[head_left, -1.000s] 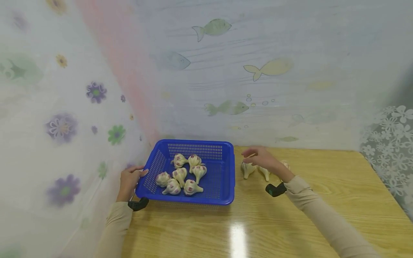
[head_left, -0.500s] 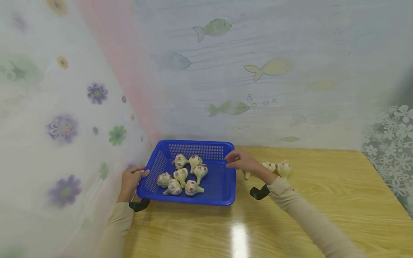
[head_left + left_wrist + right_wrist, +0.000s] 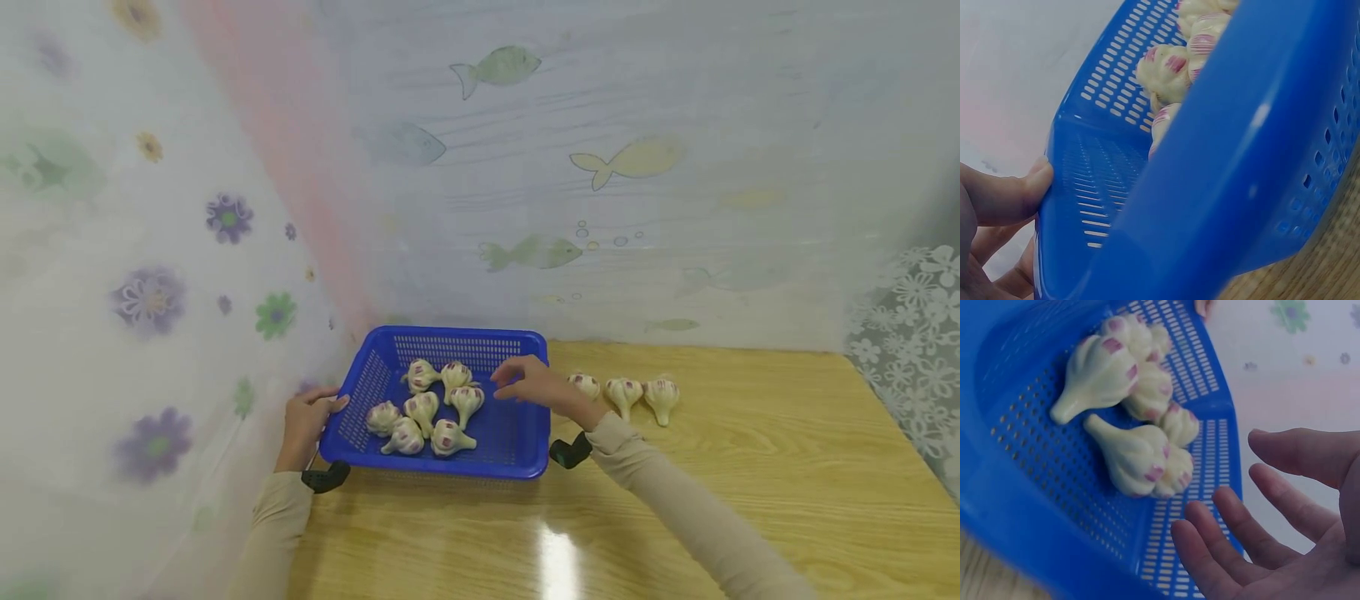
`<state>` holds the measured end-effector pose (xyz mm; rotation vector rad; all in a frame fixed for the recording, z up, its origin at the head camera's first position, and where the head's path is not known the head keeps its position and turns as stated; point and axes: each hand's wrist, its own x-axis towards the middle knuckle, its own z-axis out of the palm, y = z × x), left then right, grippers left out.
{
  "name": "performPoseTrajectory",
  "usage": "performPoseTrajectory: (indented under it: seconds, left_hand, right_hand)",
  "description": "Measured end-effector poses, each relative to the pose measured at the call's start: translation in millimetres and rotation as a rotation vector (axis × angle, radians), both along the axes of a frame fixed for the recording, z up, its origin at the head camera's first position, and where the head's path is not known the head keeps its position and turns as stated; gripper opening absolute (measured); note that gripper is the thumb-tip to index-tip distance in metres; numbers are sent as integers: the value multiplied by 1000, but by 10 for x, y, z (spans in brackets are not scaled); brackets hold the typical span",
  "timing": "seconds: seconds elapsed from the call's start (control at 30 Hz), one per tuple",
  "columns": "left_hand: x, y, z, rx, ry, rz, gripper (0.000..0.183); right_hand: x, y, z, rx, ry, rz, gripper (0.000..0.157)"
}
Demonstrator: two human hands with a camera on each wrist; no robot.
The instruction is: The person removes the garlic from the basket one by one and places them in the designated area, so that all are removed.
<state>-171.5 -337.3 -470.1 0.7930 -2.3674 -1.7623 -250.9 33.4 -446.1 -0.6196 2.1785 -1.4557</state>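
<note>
A blue plastic basket (image 3: 435,468) with slotted walls stands on the table, holding several garlic bulbs (image 3: 422,408) that are cream with purple patches. At its left rim is my left hand (image 3: 304,425); in the left wrist view the thumb (image 3: 1013,194) lies on the rim with the fingers around the outside, pinching it. My right hand (image 3: 536,385) hovers over the basket's right part. Nothing is in it, and the right wrist view shows its fingers (image 3: 1241,531) spread and loosely bent above the bulbs (image 3: 1138,456).
Right of the basket, a garlic bulb (image 3: 583,385) partly behind the right arm, a second bulb (image 3: 624,393) and a third bulb (image 3: 662,396) lie in a row on the wooden table (image 3: 750,450). A patterned wall (image 3: 675,275) rises behind; another wall (image 3: 187,350) is close at left.
My right hand has moved left from over the loose bulbs, across the right rim, to above the basket. The left hand still holds the rim. The bulbs have stayed in place.
</note>
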Motion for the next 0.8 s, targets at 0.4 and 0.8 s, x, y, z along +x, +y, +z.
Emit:
performPoseTrajectory:
  seconds: [0.4, 0.8]
  left_hand:
    - [33, 16, 14, -14, 4, -4, 45]
    - [36, 13, 19, -1, 8, -8, 46]
  right_hand:
    - [6, -333, -61, 7, 31, 93, 27]
    - [35, -701, -217, 142, -46, 190, 36]
